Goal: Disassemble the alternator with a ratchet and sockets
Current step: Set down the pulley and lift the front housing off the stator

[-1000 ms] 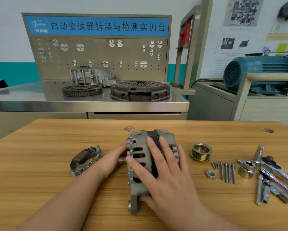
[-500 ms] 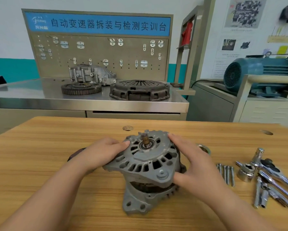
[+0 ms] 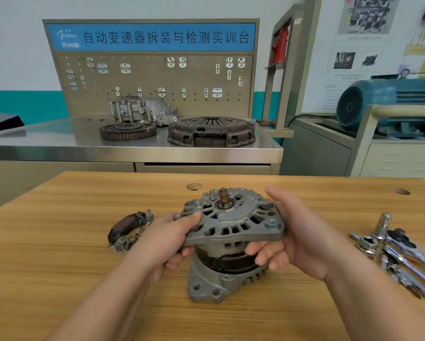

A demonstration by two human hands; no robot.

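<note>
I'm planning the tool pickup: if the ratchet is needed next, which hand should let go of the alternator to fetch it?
Right. The ratchet lies off to the right, nearest the right hand; the left hand grips the alternator on its far side and could probably steady it.

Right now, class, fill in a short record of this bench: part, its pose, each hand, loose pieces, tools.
Part: alternator, standing on the wooden table, shaft pointing up
Left hand: grips the front housing at its left edge
Right hand: grips its right edge, fingers curled beneath
Loose piece: rectifier, left of the alternator
Tools: ratchet and sockets, far right, untouched
</note>
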